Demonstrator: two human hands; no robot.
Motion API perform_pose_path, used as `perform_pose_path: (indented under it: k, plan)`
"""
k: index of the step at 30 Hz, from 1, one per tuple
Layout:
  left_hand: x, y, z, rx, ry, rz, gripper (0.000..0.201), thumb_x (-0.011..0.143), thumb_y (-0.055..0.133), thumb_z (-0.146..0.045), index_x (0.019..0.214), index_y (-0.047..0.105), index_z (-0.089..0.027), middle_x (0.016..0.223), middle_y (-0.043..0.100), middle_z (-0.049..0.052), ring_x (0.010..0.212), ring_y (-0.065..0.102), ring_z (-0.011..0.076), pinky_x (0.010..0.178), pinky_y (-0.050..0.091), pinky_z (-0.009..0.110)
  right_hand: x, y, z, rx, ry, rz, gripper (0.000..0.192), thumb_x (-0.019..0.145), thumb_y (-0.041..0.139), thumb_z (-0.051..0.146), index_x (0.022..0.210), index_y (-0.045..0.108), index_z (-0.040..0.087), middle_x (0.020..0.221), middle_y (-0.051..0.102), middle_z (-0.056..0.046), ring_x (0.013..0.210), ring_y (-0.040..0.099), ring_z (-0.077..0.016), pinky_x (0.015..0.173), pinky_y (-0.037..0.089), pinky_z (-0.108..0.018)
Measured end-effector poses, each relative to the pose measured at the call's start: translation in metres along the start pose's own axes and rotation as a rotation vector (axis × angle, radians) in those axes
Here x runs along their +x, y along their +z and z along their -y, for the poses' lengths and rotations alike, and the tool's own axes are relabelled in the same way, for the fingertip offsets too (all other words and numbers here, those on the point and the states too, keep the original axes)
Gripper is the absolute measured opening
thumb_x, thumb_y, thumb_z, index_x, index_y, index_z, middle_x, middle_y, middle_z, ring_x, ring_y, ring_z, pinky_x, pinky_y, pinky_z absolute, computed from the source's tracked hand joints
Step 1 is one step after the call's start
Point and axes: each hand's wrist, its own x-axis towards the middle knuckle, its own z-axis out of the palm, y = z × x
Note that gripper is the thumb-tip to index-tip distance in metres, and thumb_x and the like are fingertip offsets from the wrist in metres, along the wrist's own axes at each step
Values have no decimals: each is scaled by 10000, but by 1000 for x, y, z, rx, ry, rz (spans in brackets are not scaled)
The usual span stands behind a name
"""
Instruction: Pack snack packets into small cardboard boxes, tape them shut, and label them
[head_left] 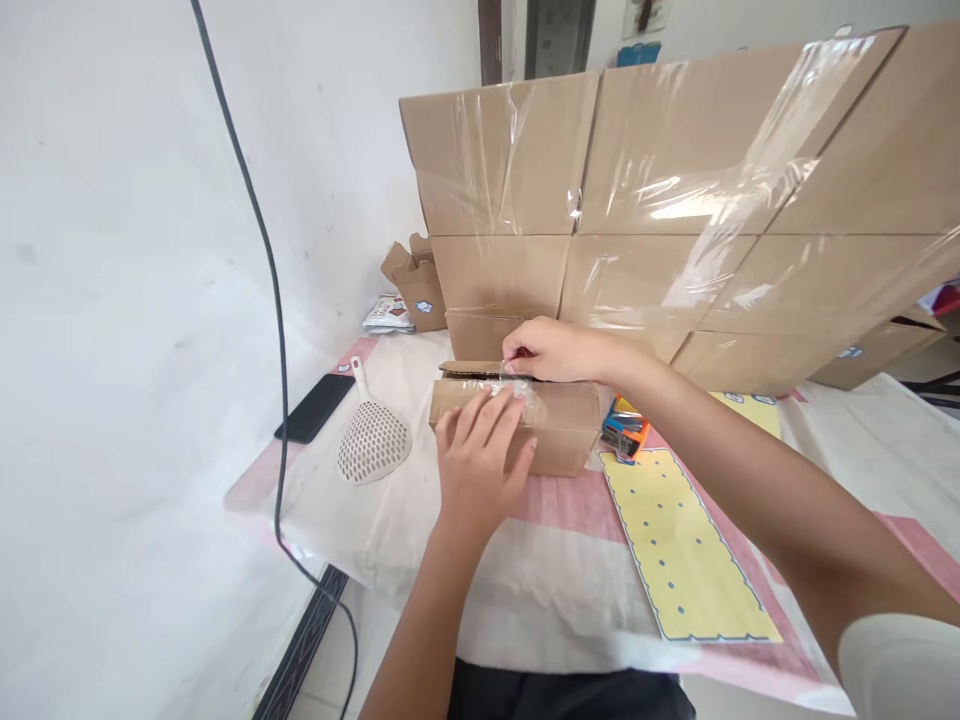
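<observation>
A small brown cardboard box (566, 425) lies on the covered table in front of me. My left hand (480, 455) rests flat on its near side, fingers spread over a strip of clear tape. My right hand (551, 350) reaches over the box top and pinches the tape or the flap edge at the top seam; which one I cannot tell. A white perforated scoop (373, 440) lies left of the box.
A tall stack of taped cardboard boxes (675, 220) stands right behind. A black phone (315, 407) lies at the far left edge. A yellow dotted sheet (679, 550) and an orange-blue tool (624, 430) lie right of the box. A black cable (277, 330) hangs at left.
</observation>
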Motion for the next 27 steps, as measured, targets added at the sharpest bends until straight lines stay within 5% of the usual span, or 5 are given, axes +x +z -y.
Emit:
perform_pose_path:
  k: [6,19,21,25,27]
  plan:
    - [-9,15,3,37,-18,54,411,958,583,-286,1366,591,-241,1377,665,70,1280,602,269,1164,237,493,-2,9,-3,-73,-133,-8,169,903,521,89,775,597,169,889,589,-28,733,528,-134,686,367,-262]
    - [-15,18,-1,45,-36,35,421,931,610,-271,1349,617,-225,1330,697,63,1242,618,267,1178,228,478,-2,27,6,-200,145,94,161,985,471,183,831,517,177,983,606,-103,805,579,-192,718,414,-314]
    - [-17,19,-2,52,-43,34,411,935,604,-275,1342,622,-221,1331,697,64,1249,613,265,1184,228,478,0,22,10,-284,227,31,106,951,591,256,946,546,160,1089,586,-123,797,595,-201,673,413,-320]
    - [-21,16,-4,71,-60,39,396,939,597,-275,1330,627,-221,1341,691,58,1258,603,258,1195,219,474,-1,11,6,-478,420,-292,572,766,828,316,1209,501,160,1255,535,-160,925,626,-293,653,427,-332]
    - [-20,14,-5,76,-62,54,388,938,594,-282,1321,631,-226,1343,690,56,1256,601,257,1199,214,476,-11,10,-4,-460,416,-455,422,839,747,308,1176,530,176,1224,565,-144,924,632,-289,692,449,-347]
